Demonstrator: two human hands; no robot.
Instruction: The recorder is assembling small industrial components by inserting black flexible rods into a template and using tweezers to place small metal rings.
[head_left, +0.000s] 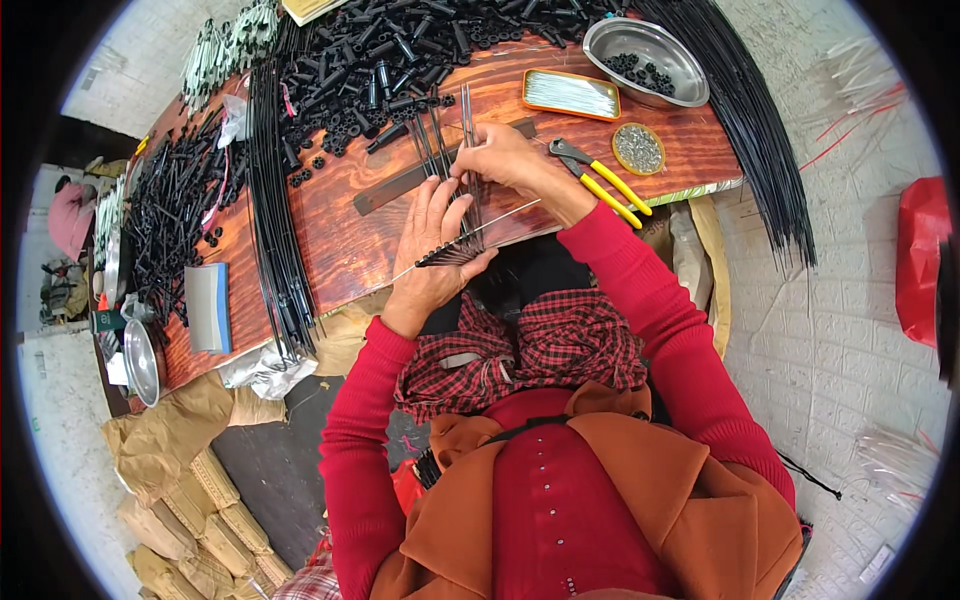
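Note:
My left hand [432, 245] pinches the near ends of a fan of thin black rods [452, 140] that lie across the wooden table [340, 230]. A thin silver wire [505, 215] runs through the rod ends near my fingers. My right hand [505, 160] rests on the same rods a little farther up, fingers closed around them and near the wire. Both red sleeves come in from below.
A heap of small black tubes [400, 50] covers the far table. Long black rods [275, 200] lie at left and hang at right [760, 130]. Yellow-handled pliers [605, 180], an orange tray [570, 93], a metal bowl [650, 55] and a round tin [638, 148] sit at right.

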